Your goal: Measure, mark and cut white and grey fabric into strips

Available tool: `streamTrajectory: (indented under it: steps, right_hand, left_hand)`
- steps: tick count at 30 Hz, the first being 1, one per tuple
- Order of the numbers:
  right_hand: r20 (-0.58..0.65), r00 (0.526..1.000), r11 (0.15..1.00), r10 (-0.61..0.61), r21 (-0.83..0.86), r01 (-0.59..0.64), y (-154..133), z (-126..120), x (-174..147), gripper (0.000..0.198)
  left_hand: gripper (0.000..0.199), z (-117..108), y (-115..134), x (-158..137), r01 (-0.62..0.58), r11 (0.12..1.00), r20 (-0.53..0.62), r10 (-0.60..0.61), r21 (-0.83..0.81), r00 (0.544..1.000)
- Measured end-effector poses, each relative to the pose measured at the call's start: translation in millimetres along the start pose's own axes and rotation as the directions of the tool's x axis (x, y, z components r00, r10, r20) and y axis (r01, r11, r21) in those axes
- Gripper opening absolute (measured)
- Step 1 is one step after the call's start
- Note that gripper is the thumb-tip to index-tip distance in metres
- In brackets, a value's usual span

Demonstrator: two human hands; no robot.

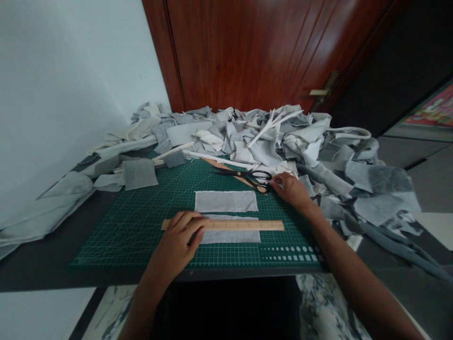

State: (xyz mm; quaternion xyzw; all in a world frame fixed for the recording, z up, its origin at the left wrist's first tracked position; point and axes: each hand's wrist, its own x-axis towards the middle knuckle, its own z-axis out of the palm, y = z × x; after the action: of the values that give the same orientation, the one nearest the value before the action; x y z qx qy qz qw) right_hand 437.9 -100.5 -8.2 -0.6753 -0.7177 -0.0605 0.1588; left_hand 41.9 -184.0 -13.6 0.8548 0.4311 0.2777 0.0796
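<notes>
My left hand (182,238) is closed over the left part of a wooden ruler (244,225), with the thumb on the near side. Under the ruler lies a grey-white fabric rectangle (231,237), partly covered by it. Just beyond is a second fabric rectangle (226,201), lying flat. My right hand (290,190) reaches to the far right of the mat, its thumb and fingertips pinched together beside the handles of black scissors (244,174). What those fingertips hold, if anything, is too small to make out. The scissors rest on a brown strip (231,166), blades pointing left.
A green cutting mat (134,231) covers the middle of the dark table (42,269). Heaped fabric scraps (255,137) line its back and right side. More cloth (71,193) lies along the left, with a grey square (139,174) on the mat's edge. A wooden door (240,52) stands behind.
</notes>
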Motion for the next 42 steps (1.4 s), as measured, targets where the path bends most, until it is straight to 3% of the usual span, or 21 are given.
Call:
streamTrajectory:
  steps: [4, 8, 12, 16, 19, 22, 25, 27, 39, 42]
  right_hand:
    - [0.01, 0.999, 0.996, 0.05, -0.075, -0.05, -8, -6, -3, 0.026]
    - [0.042, 0.999, 0.998, -0.022, -0.051, 0.025, -7, -6, -5, 0.024]
    - [0.012, 0.998, 0.996, -0.063, 0.062, 0.062, -1, -6, -6, 0.022]
    - [-0.026, 0.998, 0.949, -0.056, 0.308, 0.062, -5, -16, -7, 0.02]
    - [-0.043, 0.998, 0.82, -0.044, 0.57, 0.061, -24, -29, -15, 0.025]
    - [0.091, 0.995, 0.549, -0.05, 0.834, -0.049, -51, -39, -28, 0.033]
    - [0.195, 0.976, 0.309, -0.093, 0.938, -0.158, -77, -44, -39, 0.038]
    - [0.215, 0.97, 0.249, -0.114, 0.951, -0.182, -91, -45, -44, 0.039]
    - [0.17, 0.97, 0.278, -0.176, 0.954, -0.117, -129, -23, -58, 0.032]
    - [0.172, 0.97, 0.396, -0.169, 0.914, -0.093, -132, -20, -61, 0.029]
  left_hand:
    - [0.027, -1, 0, 0, 0.006, 1.0, 0.0, -0.006, 0.006, 1.0]
    - [0.028, -1, 1, 0, 0.008, 1.0, 0.014, -0.008, -0.002, 1.0]
    - [0.029, -1, 1, 0, 0.006, 1.0, 0.021, -0.006, -0.014, 1.0]
    - [0.029, -1, 2, 0, -0.015, 1.0, 0.01, 0.015, -0.012, 1.0]
    - [0.028, -2, 4, 0, -0.027, 1.0, 0.017, 0.027, -0.004, 1.0]
    - [0.029, -2, 4, 0, -0.025, 1.0, 0.017, 0.025, -0.006, 1.0]
    - [0.029, -2, 5, 0, -0.015, 1.0, 0.021, 0.015, -0.02, 1.0]
    - [0.028, -2, 5, 0, -0.014, 1.0, 0.023, 0.015, -0.026, 1.0]
    - [0.027, -1, 6, -1, -0.022, 0.999, 0.028, 0.023, -0.04, 0.999]
    - [0.027, -1, 6, -1, -0.005, 0.999, 0.044, 0.007, -0.044, 0.999]
